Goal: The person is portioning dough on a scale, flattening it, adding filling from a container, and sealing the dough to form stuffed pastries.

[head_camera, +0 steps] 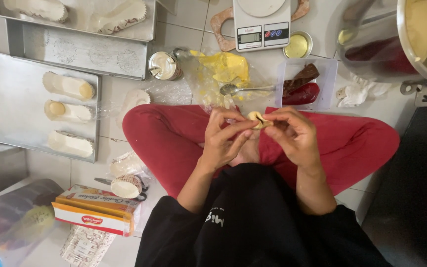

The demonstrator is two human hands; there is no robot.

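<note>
Both hands meet over my crossed legs in red trousers (164, 133). My left hand (223, 138) and my right hand (292, 133) pinch a small pale dough piece (258, 118) between their fingertips; a dark filling shows in its fold. Just beyond my knees a metal spoon (245, 89) lies on clear plastic with a yellow butter lump (226, 66). To the right of the spoon a clear plastic tub (324, 81) holds dark brown and red filling.
A metal tray (6, 123) at left carries three paper liners, two holding dough. More trays (75, 49) lie behind it. A kitchen scale (262, 23), small tins (164, 65), a large steel bowl (411, 44) of dough, a crumpled cloth (357, 94) and a carton (95, 210) stand on the tiled floor.
</note>
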